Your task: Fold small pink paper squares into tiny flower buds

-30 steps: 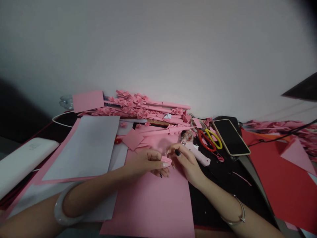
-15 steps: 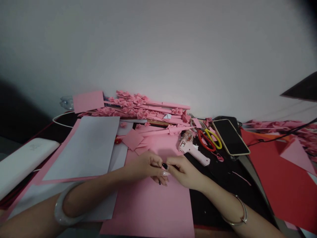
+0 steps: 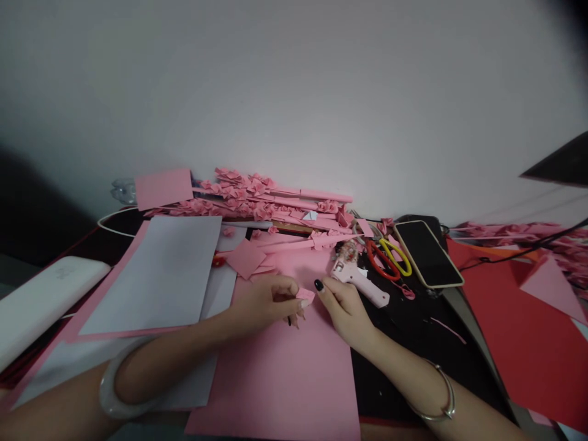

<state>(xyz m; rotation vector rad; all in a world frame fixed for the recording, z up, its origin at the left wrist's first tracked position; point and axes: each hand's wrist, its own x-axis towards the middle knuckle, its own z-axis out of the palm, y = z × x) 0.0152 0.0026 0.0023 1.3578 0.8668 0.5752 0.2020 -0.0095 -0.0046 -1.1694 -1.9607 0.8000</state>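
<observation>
Pink paper juts from the pinching left hand.

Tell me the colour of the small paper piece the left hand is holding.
Pink; the small paper piece shows best in the head view.

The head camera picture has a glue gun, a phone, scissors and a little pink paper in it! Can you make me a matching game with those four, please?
Things:
1. Little pink paper
2. Phone
3. Scissors
4. Glue gun

Clues:
A. Has red and yellow handles
B. Pale pink, lying just beyond the right hand
C. Pinched in the left hand
D. Has a dark screen with a pale edge

Right pairs: 1-C, 2-D, 3-A, 4-B
</observation>
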